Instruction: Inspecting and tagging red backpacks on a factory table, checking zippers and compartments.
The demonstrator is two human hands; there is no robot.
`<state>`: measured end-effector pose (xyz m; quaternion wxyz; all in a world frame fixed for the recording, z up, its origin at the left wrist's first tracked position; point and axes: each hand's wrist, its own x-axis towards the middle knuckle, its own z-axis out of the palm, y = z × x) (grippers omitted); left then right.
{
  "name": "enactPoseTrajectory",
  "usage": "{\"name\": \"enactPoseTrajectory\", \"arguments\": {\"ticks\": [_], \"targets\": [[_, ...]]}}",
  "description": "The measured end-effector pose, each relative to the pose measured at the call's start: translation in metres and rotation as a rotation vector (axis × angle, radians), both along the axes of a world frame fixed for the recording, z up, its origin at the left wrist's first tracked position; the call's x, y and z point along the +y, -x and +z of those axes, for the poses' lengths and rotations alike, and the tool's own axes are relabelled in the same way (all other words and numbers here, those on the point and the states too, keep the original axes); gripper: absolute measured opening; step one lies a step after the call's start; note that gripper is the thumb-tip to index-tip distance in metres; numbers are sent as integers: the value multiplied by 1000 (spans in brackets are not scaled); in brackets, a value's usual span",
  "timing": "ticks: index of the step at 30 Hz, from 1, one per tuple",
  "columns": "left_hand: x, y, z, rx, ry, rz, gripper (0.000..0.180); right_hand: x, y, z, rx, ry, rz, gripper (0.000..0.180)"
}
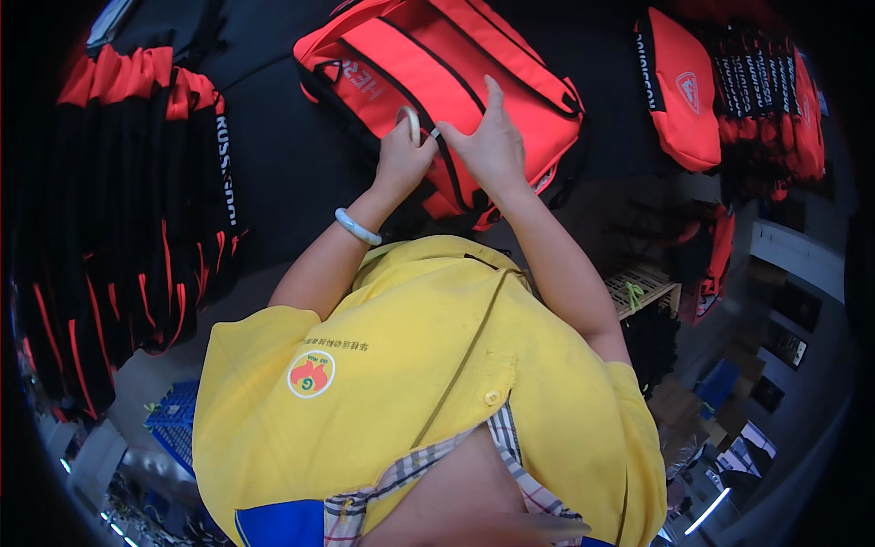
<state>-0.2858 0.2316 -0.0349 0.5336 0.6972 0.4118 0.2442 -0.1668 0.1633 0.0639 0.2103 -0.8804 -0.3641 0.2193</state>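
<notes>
As the left hand [403,162] clamps a pale ring [415,127], the right hand [493,151] splays by twelve o'clock's red backpack [430,84], contents hidden

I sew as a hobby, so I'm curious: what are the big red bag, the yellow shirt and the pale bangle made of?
Red bag: probably synthetic fabric; matte panels, black strips and sewn-looking edges.
Yellow shirt: likely cotton or a blend; soft, matte folds.
Bangle: perhaps stone, glass or plastic; rigid-looking, smooth and rounded, but looks alone can't settle it.

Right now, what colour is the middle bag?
The bag is orange-red with black trim; head view.
</notes>
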Motion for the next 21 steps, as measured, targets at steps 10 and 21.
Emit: {"name": "enactPoseTrajectory", "arguments": {"ticks": [10,21], "targets": [[30,61,-36,27,-233,488,57,-122,-135,-70,-79,-218,-546,88],[24,26,41,-434,727,214,41,-160,-134,-126,1170,-599,-711,72]]}}
